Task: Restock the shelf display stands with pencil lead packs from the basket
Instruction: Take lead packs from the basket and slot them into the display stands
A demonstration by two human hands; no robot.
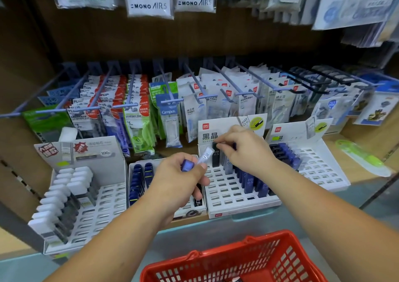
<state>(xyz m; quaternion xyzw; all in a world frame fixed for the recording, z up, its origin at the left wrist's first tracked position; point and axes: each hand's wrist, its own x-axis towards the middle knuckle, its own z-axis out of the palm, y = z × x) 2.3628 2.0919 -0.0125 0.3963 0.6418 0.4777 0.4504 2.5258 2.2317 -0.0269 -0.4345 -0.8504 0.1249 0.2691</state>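
My left hand grips a few pencil lead packs, one blue-capped and one clear, above the second display stand. My right hand pinches a dark lead pack at the back row of the third white slotted stand, where several blue and black packs stand upright. The red basket sits at the bottom of the view, below both arms; its contents are mostly out of sight.
A left stand holds white-capped packs; a right stand holds blue packs at its back. Correction tape packets hang on blue hooks behind. A green and clear item lies on the wooden shelf at right.
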